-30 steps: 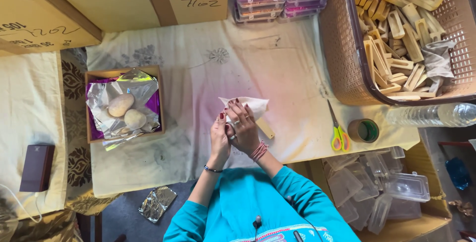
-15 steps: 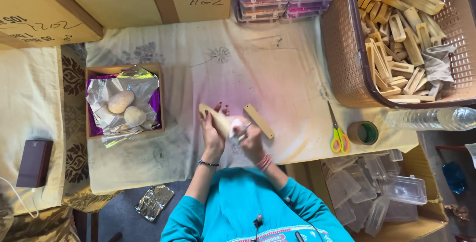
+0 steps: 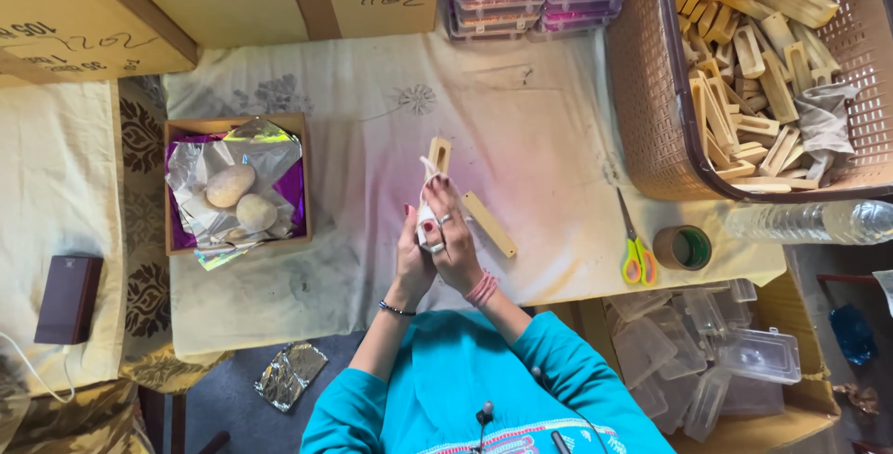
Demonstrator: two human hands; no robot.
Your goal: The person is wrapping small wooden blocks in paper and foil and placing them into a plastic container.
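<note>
Both my hands meet over the white cloth-covered table (image 3: 521, 128). My left hand (image 3: 409, 254) and my right hand (image 3: 453, 235) together grip a pale wooden slotted piece (image 3: 437, 153) that sticks up and away from my fingers, with a white cloth (image 3: 426, 214) wrapped around its lower part. A second long wooden piece (image 3: 489, 224) lies flat on the table just right of my right hand, apart from it.
A brown basket (image 3: 651, 110) full of wooden pieces sits at the right. Scissors (image 3: 634, 247), a tape roll (image 3: 682, 247) and a water bottle (image 3: 819, 221) lie below it. A box (image 3: 169, 184) with foil and two round lumps is left. Clear plastic boxes (image 3: 735, 352) lie lower right.
The white cloth was spread open a second ago; now it is bunched around the wooden piece. The piece has turned to point away from me and my hands have closed together.
</note>
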